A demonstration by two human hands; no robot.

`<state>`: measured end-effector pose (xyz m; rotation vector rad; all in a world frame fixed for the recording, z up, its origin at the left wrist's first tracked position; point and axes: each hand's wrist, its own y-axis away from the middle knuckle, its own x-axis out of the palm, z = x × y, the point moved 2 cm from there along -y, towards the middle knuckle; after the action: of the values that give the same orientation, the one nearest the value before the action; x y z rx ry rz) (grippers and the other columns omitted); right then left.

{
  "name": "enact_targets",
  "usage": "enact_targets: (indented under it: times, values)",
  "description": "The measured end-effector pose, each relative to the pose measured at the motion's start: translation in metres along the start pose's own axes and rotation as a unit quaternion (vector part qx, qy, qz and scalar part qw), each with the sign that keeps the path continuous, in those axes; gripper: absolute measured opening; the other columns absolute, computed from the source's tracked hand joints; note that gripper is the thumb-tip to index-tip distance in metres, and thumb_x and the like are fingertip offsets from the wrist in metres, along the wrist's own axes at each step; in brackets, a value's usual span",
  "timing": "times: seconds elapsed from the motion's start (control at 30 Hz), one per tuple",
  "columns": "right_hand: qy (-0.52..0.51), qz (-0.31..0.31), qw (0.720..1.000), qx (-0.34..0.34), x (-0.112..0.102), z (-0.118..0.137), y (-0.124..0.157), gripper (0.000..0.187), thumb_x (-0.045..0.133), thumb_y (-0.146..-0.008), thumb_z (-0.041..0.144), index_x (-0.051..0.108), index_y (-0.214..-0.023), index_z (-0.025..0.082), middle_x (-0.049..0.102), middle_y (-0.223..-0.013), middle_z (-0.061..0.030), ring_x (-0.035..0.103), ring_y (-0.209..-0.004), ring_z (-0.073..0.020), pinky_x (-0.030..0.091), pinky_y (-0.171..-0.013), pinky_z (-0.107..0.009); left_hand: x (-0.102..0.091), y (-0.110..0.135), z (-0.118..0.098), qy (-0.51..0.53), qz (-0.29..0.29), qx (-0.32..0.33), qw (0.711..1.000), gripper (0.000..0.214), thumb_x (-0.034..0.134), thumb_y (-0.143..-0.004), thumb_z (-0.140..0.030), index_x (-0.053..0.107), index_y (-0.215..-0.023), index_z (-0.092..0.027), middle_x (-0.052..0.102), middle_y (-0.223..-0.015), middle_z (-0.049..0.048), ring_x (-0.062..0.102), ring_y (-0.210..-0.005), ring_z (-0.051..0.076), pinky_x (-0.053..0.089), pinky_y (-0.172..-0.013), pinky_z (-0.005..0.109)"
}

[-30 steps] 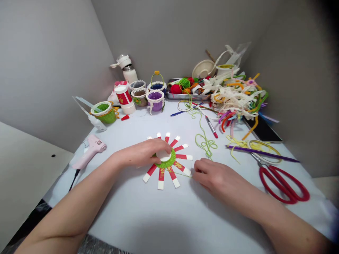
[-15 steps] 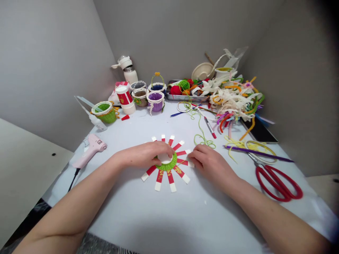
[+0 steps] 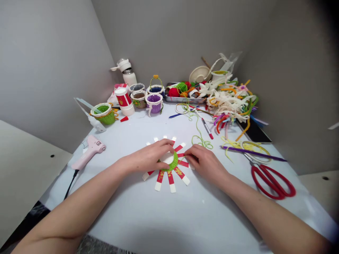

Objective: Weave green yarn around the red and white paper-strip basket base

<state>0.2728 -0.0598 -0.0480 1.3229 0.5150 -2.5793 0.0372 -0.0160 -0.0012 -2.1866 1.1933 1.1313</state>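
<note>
A paper cup [image 3: 171, 165] lies upside down on the white table [image 3: 127, 211], its wall cut into radiating red-and-white strips and green yarn woven around its base. My left hand [image 3: 152, 157] rests over the white cup bottom, fingers curled on it. My right hand [image 3: 205, 162] is at the cup's right side, its fingertips pinched on a red strip [image 3: 181, 155] against the green yarn. The strips under my hands are partly hidden. Whether a thin thread lies in my right fingers is too small to tell.
A pink glue gun [image 3: 88, 150] with its black cord lies left, and red-handled scissors [image 3: 272, 183] lie right. A purple stick [image 3: 251, 153], green yarn [image 3: 201, 141] and a marker [image 3: 207, 128] lie nearby. Small woven baskets, a metal yarn tray and a heap of raffia and pipe cleaners fill the back.
My right hand has moved left from beside the strips to pinch a strip at the cup's edge. My left hand stays on the cup, and the view has shifted slightly.
</note>
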Motion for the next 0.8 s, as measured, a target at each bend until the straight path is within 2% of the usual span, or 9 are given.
enact_targets:
  times: [0.1,0.2,0.3,0.4,0.63,0.8]
  values:
    - [-0.005,-0.001,1.000,-0.003,-0.001,0.000,0.000,0.016,0.060,-0.100,0.014,0.073,-0.093,0.021,0.068,-0.091,-0.0047,0.064,-0.087,-0.0209,0.048,-0.078,-0.033,0.000,0.000,0.001,-0.017,-0.017,-0.017,1.000,0.042,0.079,-0.089,-0.027,0.061,-0.126,-0.021,0.058,-0.136,0.0120,0.060,-0.124,0.030,0.052,-0.104,0.043]
    - [-0.020,-0.006,1.000,-0.018,-0.003,0.000,0.001,0.015,0.061,-0.099,0.013,0.073,-0.094,0.021,0.069,-0.091,-0.0045,0.065,-0.087,-0.0204,0.048,-0.077,-0.032,-0.004,0.001,0.004,-0.036,0.003,-0.013,0.999,0.038,0.076,-0.091,-0.024,0.062,-0.126,-0.021,0.064,-0.121,0.0098,0.061,-0.117,0.030,0.052,-0.100,0.044]
    - [-0.044,-0.017,0.997,-0.061,-0.008,0.003,0.002,0.014,0.062,-0.099,0.013,0.073,-0.100,0.021,0.069,-0.091,-0.0043,0.066,-0.086,-0.0194,0.049,-0.075,-0.030,-0.010,0.004,0.009,-0.042,0.010,0.022,0.999,0.040,0.068,-0.091,-0.011,0.061,-0.128,-0.023,0.066,-0.129,0.0099,0.060,-0.124,0.030,0.048,-0.107,0.045]
    - [-0.046,-0.021,0.993,-0.106,-0.016,0.007,0.005,0.017,0.058,-0.099,0.010,0.072,-0.101,0.021,0.070,-0.092,-0.0046,0.065,-0.086,-0.0187,0.048,-0.075,-0.029,-0.015,0.006,0.017,-0.045,0.021,0.027,0.998,0.043,0.058,-0.090,-0.003,0.062,-0.126,-0.025,0.068,-0.134,0.0068,0.061,-0.127,0.028,0.045,-0.112,0.047]
    - [0.031,0.070,0.982,-0.170,-0.029,0.022,0.019,0.028,0.049,-0.100,0.006,0.073,-0.095,0.020,0.067,-0.091,-0.0073,0.061,-0.084,-0.0202,0.049,-0.073,-0.032,-0.016,0.008,0.024,-0.025,0.044,0.013,0.999,0.043,0.058,-0.090,-0.003,0.064,-0.127,-0.024,0.066,-0.141,0.0070,0.061,-0.130,0.028,0.048,-0.112,0.045]
    - [0.069,0.089,0.974,-0.195,-0.035,0.032,0.029,0.033,0.043,-0.100,0.003,0.072,-0.093,0.018,0.064,-0.089,-0.0080,0.057,-0.082,-0.0208,0.047,-0.069,-0.032,-0.016,0.009,0.024,-0.002,0.047,0.021,0.999,0.046,0.057,-0.089,0.001,0.064,-0.128,-0.022,0.064,-0.145,0.0082,0.060,-0.134,0.026,0.048,-0.114,0.041]
